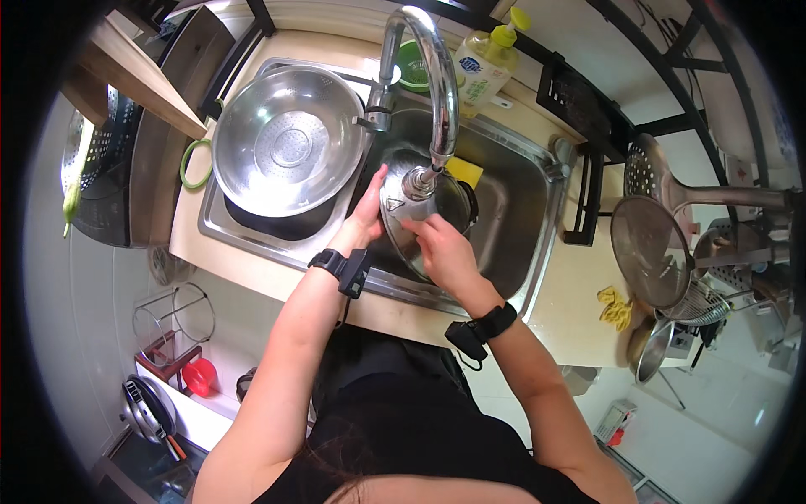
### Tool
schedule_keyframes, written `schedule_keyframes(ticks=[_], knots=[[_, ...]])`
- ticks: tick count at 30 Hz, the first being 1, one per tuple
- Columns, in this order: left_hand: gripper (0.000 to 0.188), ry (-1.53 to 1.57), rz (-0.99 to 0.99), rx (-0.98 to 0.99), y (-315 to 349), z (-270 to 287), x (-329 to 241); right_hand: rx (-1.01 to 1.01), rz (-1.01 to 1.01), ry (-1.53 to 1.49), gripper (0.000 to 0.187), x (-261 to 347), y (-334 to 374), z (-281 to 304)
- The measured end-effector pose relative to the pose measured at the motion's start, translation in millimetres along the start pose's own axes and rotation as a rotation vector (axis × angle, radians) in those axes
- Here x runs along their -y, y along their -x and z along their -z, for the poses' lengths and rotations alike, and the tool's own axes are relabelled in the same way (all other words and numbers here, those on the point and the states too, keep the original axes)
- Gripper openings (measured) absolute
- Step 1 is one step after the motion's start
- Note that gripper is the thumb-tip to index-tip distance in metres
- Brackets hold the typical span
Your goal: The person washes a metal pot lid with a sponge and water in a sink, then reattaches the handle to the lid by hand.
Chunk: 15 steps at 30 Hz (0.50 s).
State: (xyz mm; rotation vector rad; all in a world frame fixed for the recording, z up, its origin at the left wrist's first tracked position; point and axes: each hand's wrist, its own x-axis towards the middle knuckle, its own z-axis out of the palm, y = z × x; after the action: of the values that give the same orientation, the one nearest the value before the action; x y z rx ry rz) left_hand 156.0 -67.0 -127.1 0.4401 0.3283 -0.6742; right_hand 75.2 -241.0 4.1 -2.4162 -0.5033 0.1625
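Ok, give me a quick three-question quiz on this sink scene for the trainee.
1. True or false: the colander sits in the sink's right-hand part.
2. Which hand steadies the rim of the pot lid? A) left hand B) right hand C) neither
3. Fill in: the soap bottle behind the tap has a ____ pump top.

Key: 1. False, it is in the left part. 2. A; the right hand's fingers press on the lid's face under the tap. 3. Yellow-green.
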Motion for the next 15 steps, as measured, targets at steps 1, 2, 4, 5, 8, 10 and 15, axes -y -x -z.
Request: schedule_keyframes(ticks=[1,2,4,5,8,10,15], knots=[[0.064,0.003,0.010,0.022,1.3,0.2,-0.5,0.004,0.000,0.003,0.035,-1.0,-1.0,1.4],[0.064,0.007,0.020,0.044,2.3,0.1,-1.0,-0.016,-0.043,-0.021,0.033,-2.7,-2.1,3.4],[0.063,-0.005,0.017,0.015,2.5,-3.9,-1.9,-0.034,-0.084,-0.044,0.032,-2.3,-2.6,3.0],[0.063,-0.019,0.017,-0.013,2.8,-5.9,-2.5,-0.039,-0.091,-0.066,0.032,-1.4,0.4,1.5],[0.057,-0.026,0.018,-0.067,5.2,-6.9,-4.8,-0.088,-0.118,-0.070,0.033,-6.0,0.9,-3.2],[0.054,-0.051,0.015,-0.067,6.7,-3.3,-5.2,-0.134,-0.138,-0.055,0.034,-4.1,-1.6,-5.3],[0.047,-0.157,0.041,-0.124,13.2,-11.2,-6.9,-0.062,-0.116,-0.195,0.034,1.6,-6.4,-11.8]])
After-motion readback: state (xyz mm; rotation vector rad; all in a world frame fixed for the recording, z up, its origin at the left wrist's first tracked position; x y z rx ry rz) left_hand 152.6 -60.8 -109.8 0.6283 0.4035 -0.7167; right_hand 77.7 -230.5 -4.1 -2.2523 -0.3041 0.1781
